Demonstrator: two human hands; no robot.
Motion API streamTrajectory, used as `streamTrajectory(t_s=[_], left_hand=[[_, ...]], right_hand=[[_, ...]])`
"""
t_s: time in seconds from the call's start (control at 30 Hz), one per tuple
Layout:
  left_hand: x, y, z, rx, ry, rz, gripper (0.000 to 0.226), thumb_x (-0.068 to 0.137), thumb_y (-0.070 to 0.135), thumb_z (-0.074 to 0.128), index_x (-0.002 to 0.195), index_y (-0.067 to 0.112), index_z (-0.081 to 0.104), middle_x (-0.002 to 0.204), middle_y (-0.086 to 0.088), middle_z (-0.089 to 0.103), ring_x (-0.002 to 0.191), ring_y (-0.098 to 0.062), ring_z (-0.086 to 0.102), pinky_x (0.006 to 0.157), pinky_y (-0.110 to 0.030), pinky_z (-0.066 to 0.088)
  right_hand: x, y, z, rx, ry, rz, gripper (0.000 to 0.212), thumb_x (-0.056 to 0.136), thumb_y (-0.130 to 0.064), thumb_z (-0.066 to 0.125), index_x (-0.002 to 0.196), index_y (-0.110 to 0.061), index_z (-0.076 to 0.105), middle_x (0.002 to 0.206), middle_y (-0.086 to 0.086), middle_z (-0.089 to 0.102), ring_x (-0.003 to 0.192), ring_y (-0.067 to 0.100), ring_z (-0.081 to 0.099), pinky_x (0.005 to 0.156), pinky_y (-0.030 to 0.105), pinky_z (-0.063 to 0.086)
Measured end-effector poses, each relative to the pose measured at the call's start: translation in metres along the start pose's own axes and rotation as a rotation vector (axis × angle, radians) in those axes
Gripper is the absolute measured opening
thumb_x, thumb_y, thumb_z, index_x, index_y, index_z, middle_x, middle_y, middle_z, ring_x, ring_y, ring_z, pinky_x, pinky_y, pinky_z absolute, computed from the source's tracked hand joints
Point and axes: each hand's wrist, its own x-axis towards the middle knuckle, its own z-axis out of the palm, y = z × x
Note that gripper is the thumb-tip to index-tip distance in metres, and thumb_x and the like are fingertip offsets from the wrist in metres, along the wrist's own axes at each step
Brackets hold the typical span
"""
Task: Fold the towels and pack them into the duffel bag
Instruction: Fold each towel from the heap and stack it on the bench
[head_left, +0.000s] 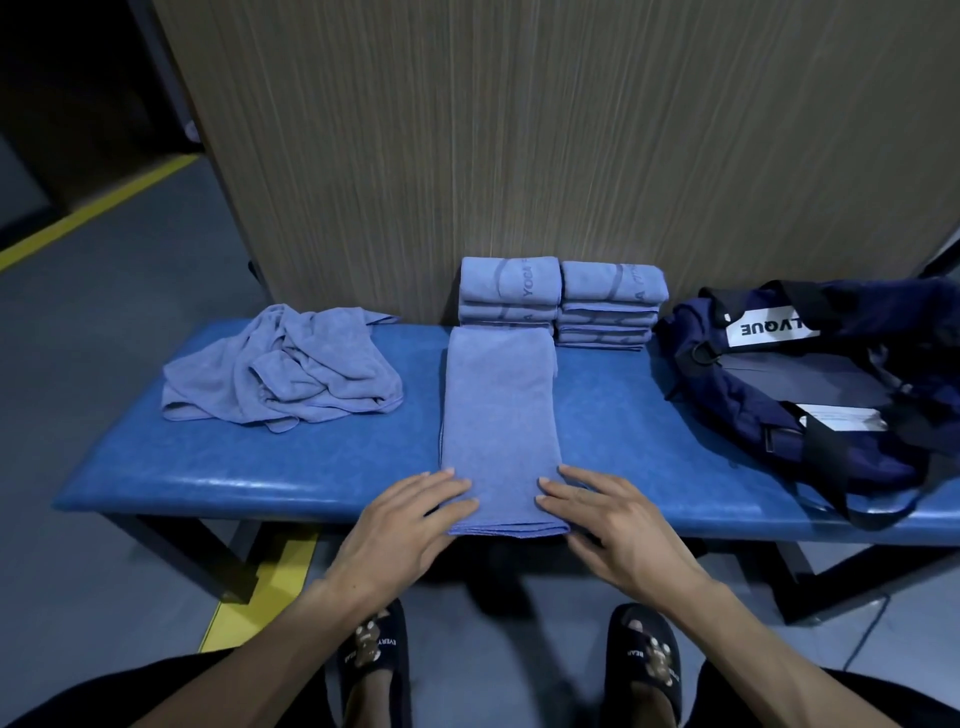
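A long blue towel (497, 415), folded into a narrow strip, lies across the middle of the blue padded bench (291, 467). My left hand (410, 525) rests flat on the strip's near left corner with straight fingers. My right hand (608, 525) lies flat on its near right corner. Behind the strip stand two stacks of folded towels, the left stack (509, 293) and the right stack (610, 304). A crumpled heap of unfolded towels (283, 371) sits on the bench's left part. The navy duffel bag (810, 384) lies open on the right end.
A wood-grain panel (519, 145) rises right behind the bench. The grey floor has yellow lines (98, 208) at the left. My two feet in dark slippers (374, 654) stand just in front of the bench, beneath my arms.
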Motion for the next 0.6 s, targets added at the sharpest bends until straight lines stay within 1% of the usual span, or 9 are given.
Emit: streamTrajectory(t_s=[0.07, 0.17, 0.2, 0.27, 0.33, 0.4, 0.47, 0.53, 0.6], left_hand=[[-0.001, -0.003, -0.002, -0.056, -0.028, -0.021, 0.035, 0.096, 0.038, 0.053, 0.121, 0.022, 0.073, 0.133, 0.003, 0.066, 0.126, -0.018, 0.061, 0.108, -0.032, 0.041], [-0.003, -0.005, -0.006, -0.133, -0.035, -0.069, 0.040, 0.100, 0.049, 0.050, 0.121, 0.024, 0.073, 0.133, 0.009, 0.066, 0.130, -0.010, 0.056, 0.112, -0.028, 0.038], [-0.004, -0.006, -0.008, -0.184, -0.025, -0.105, 0.040, 0.099, 0.050, 0.051, 0.119, 0.024, 0.074, 0.131, 0.011, 0.067, 0.130, -0.007, 0.055, 0.111, -0.027, 0.039], [-0.002, -0.004, -0.013, -0.362, -0.004, -0.249, 0.042, 0.095, 0.056, 0.056, 0.113, 0.024, 0.076, 0.123, 0.018, 0.069, 0.127, 0.001, 0.056, 0.108, -0.025, 0.043], [0.004, -0.002, -0.019, -0.523, 0.001, -0.404, 0.045, 0.090, 0.064, 0.057, 0.107, 0.028, 0.076, 0.113, 0.027, 0.070, 0.118, 0.005, 0.060, 0.102, -0.019, 0.045], [0.013, 0.000, -0.024, -0.564, 0.011, -0.489, 0.040, 0.088, 0.066, 0.058, 0.100, 0.032, 0.073, 0.102, 0.026, 0.069, 0.100, 0.003, 0.064, 0.089, -0.015, 0.046], [0.021, 0.000, -0.025, -0.571, 0.018, -0.535, 0.031, 0.093, 0.059, 0.059, 0.092, 0.029, 0.068, 0.083, 0.016, 0.066, 0.079, -0.001, 0.060, 0.075, -0.019, 0.045], [0.028, -0.001, -0.023, -0.602, 0.017, -0.581, 0.031, 0.096, 0.054, 0.058, 0.083, 0.025, 0.063, 0.069, 0.014, 0.055, 0.066, -0.002, 0.047, 0.066, -0.022, 0.040], [0.033, -0.004, -0.019, -0.628, 0.011, -0.647, 0.042, 0.095, 0.058, 0.055, 0.076, 0.021, 0.057, 0.064, 0.013, 0.044, 0.063, -0.004, 0.038, 0.061, -0.028, 0.037]], right_hand=[[-0.001, 0.000, -0.001, 0.003, 0.020, 0.007, 0.043, 0.082, -0.016, 0.073, 0.124, -0.027, 0.070, 0.137, -0.016, 0.062, 0.133, 0.013, 0.054, 0.103, 0.032, 0.048], [-0.002, -0.001, -0.003, 0.006, 0.050, 0.028, 0.035, 0.086, -0.022, 0.068, 0.120, -0.029, 0.072, 0.134, -0.019, 0.064, 0.128, 0.012, 0.057, 0.100, 0.031, 0.048], [-0.001, -0.001, -0.003, 0.020, 0.055, 0.043, 0.033, 0.087, -0.024, 0.067, 0.119, -0.029, 0.072, 0.132, -0.020, 0.065, 0.127, 0.011, 0.057, 0.100, 0.030, 0.047], [0.000, -0.003, -0.005, 0.096, 0.057, 0.107, 0.029, 0.092, -0.031, 0.063, 0.119, -0.030, 0.073, 0.126, -0.024, 0.067, 0.123, 0.006, 0.057, 0.100, 0.026, 0.046], [0.004, -0.006, -0.008, 0.231, 0.066, 0.208, 0.026, 0.094, -0.035, 0.062, 0.117, -0.030, 0.074, 0.113, -0.021, 0.070, 0.114, 0.004, 0.057, 0.094, 0.017, 0.044], [0.011, -0.010, -0.013, 0.335, 0.081, 0.300, 0.019, 0.095, -0.034, 0.063, 0.109, -0.029, 0.075, 0.094, -0.018, 0.069, 0.104, 0.008, 0.058, 0.084, 0.012, 0.042], [0.018, -0.014, -0.016, 0.365, 0.083, 0.368, 0.010, 0.097, -0.031, 0.064, 0.097, -0.027, 0.073, 0.081, -0.016, 0.064, 0.095, 0.009, 0.056, 0.077, 0.013, 0.040], [0.025, -0.016, -0.017, 0.403, 0.048, 0.443, 0.017, 0.098, -0.030, 0.063, 0.083, -0.023, 0.066, 0.076, -0.012, 0.062, 0.087, 0.008, 0.054, 0.072, 0.016, 0.040], [0.032, -0.016, -0.019, 0.469, 0.011, 0.516, 0.027, 0.098, -0.029, 0.061, 0.073, -0.020, 0.057, 0.064, -0.010, 0.057, 0.072, 0.008, 0.051, 0.066, 0.021, 0.039]])
